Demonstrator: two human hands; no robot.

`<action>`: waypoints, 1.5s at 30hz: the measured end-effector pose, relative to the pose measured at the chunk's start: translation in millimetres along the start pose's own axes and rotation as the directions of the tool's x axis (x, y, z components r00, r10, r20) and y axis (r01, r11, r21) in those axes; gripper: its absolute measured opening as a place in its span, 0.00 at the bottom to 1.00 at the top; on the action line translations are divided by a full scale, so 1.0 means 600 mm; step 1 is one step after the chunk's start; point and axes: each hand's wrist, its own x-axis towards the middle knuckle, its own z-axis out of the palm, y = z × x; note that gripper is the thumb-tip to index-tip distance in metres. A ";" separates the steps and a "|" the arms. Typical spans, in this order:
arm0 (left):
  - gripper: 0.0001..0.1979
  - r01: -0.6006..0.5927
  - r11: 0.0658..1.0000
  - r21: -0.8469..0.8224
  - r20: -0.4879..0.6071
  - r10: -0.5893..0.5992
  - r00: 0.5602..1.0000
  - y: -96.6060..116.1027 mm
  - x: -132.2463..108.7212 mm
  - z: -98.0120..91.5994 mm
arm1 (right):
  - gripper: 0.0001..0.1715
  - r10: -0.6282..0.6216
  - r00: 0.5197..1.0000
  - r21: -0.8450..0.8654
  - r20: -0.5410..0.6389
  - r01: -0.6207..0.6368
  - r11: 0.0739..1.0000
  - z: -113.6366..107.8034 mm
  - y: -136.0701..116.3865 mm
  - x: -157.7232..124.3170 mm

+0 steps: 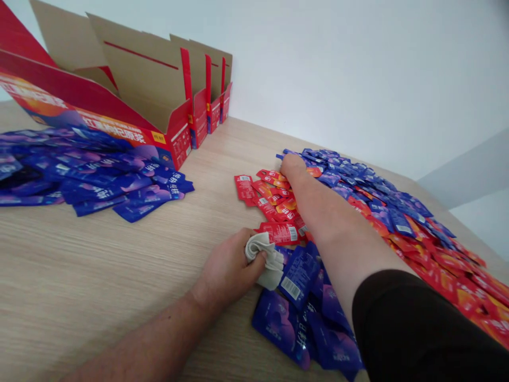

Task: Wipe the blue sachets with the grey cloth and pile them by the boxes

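Observation:
My left hand [234, 260] is closed around a folded whitish cloth [265, 261], low over the table beside red and blue pouches. Stretched out to the far side, my right hand [293, 165] is curled at the near end of a heap of blue pouches [342, 172]. A blue pouch's edge [280, 156] sticks out past its fingers, which are mostly hidden. Just below that hand lie loose red-orange pouches [274, 199]. Nearer to me, under my right forearm, is a group of blue-purple pouches [298, 278] with printed labels.
Open red cardboard boxes [181, 135] stand in a row at the back left, their flaps up. Before them spreads a pile of blue pouches [99, 175]. Many red pouches [445, 265] fill the right side. A white wall [338, 69] rises behind the wooden table [119, 265].

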 end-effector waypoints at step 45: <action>0.17 -0.005 0.985 0.174 -0.283 0.055 0.957 0.008 0.011 0.001 | 0.05 -0.153 0.786 0.125 -0.599 0.281 0.952 -0.091 0.308 -0.600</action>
